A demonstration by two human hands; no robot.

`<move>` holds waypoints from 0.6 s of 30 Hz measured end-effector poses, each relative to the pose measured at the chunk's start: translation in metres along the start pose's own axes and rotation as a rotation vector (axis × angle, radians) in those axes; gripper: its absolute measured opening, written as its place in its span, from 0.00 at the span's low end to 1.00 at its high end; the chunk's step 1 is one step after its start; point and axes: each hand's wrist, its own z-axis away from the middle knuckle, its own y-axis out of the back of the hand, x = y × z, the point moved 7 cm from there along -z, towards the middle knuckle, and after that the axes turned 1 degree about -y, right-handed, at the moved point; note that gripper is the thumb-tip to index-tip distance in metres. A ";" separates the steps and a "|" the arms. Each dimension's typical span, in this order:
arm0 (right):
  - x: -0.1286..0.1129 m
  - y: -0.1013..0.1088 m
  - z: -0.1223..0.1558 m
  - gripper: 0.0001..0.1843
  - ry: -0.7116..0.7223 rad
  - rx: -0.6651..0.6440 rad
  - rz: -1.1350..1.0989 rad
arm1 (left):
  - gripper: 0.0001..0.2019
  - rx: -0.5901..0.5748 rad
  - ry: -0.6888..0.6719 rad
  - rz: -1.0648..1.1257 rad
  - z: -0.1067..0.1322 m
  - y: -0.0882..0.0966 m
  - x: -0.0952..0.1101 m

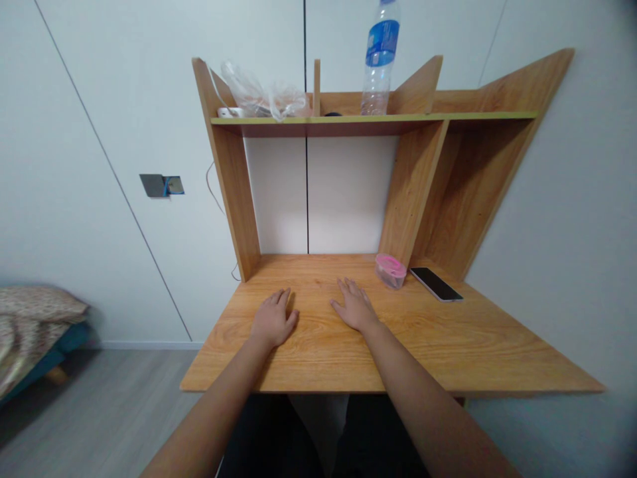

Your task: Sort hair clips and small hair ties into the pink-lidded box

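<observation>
My left hand rests on the wooden desk, its thumb apart from the fingers and nothing held. To the right, my right hand lies palm down on the same desktop with its fingers spread. Closest to that hand is a round clear container with a pink lid, standing near the foot of the upright panel; the hand does not touch it. Beside the container, a phone lies flat with its dark screen up.
Above the desk runs a shelf carrying a plastic bottle with a blue label and a crumpled clear plastic bag. A wall socket plate is at left. A bed corner shows at far left.
</observation>
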 end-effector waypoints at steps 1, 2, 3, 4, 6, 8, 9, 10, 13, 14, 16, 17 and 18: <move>-0.002 -0.002 0.001 0.42 0.003 -0.031 0.017 | 0.33 -0.016 0.011 -0.019 0.000 -0.001 0.000; -0.003 -0.004 0.001 0.43 0.005 -0.058 0.034 | 0.34 -0.034 0.021 -0.037 0.000 -0.003 -0.001; -0.004 -0.005 0.001 0.44 0.005 -0.081 0.050 | 0.35 -0.054 0.033 -0.053 0.000 -0.005 -0.002; -0.005 -0.006 0.001 0.45 0.004 -0.101 0.066 | 0.35 -0.073 0.046 -0.069 -0.001 -0.007 -0.003; -0.006 -0.008 0.002 0.46 -0.002 -0.134 0.095 | 0.37 -0.111 0.076 -0.098 -0.002 -0.012 -0.006; -0.006 -0.009 0.002 0.48 -0.010 -0.159 0.120 | 0.39 -0.144 0.102 -0.124 -0.003 -0.016 -0.008; -0.006 -0.010 0.002 0.49 -0.015 -0.169 0.130 | 0.40 -0.160 0.113 -0.135 -0.003 -0.018 -0.009; -0.006 -0.010 0.002 0.49 -0.021 -0.179 0.139 | 0.41 -0.176 0.123 -0.145 -0.004 -0.020 -0.010; -0.006 -0.012 0.002 0.48 -0.033 -0.211 0.161 | 0.42 -0.214 0.146 -0.168 -0.004 -0.023 -0.012; -0.007 -0.012 0.003 0.47 -0.033 -0.222 0.166 | 0.42 -0.223 0.150 -0.173 -0.004 -0.023 -0.012; -0.007 -0.013 0.003 0.46 -0.029 -0.236 0.172 | 0.42 -0.236 0.155 -0.179 -0.004 -0.023 -0.012; -0.008 -0.013 0.003 0.45 -0.027 -0.239 0.174 | 0.43 -0.240 0.158 -0.180 -0.004 -0.023 -0.012; -0.008 -0.013 0.003 0.45 -0.025 -0.239 0.174 | 0.43 -0.242 0.160 -0.181 -0.004 -0.022 -0.012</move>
